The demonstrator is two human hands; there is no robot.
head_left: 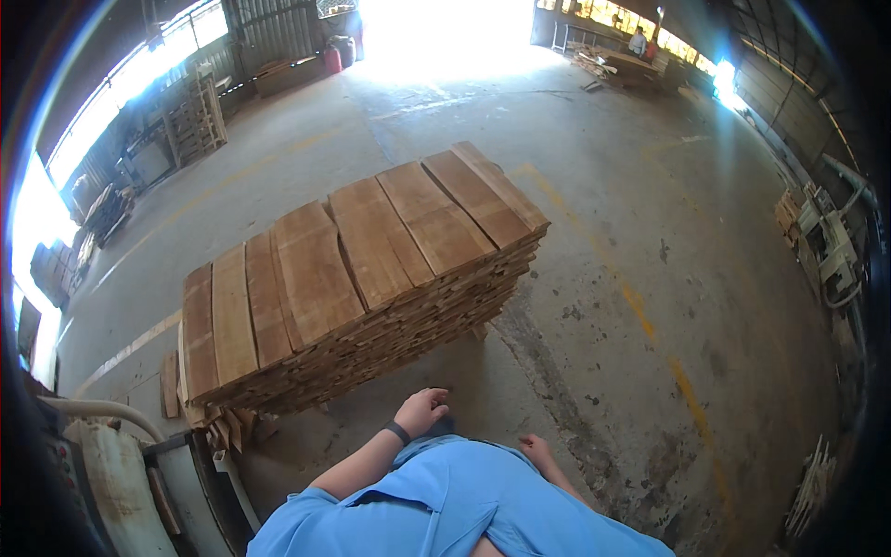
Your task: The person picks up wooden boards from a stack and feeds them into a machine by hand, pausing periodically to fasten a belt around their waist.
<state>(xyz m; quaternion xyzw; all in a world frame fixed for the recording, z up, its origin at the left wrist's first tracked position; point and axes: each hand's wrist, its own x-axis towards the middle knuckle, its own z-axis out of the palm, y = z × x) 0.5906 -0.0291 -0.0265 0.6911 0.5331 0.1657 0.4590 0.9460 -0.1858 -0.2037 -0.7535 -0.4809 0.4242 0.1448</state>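
My left hand [422, 410] hangs in front of my body, with a dark band [397, 432] on its wrist. Its fingers curl in loosely, and nothing shows in them. My right hand [535, 448] hangs low beside the blue shirt [464, 483]; its fingers are small in view and partly hidden. Ahead of both hands, nearest the left, stands a long stack of brown wooden boards [371, 232]. Wide planks lie side by side across its top, and many thin layers show along its near side. Neither hand touches the stack.
A worn, pale machine [111, 483] with a curved pipe stands at the near left. Wooden pallets [195, 121] lean by the left wall. Grey metal equipment [831, 241] lines the right side. Yellow lines [631, 297] mark the concrete floor. A person [638, 42] is far off by piled wood.
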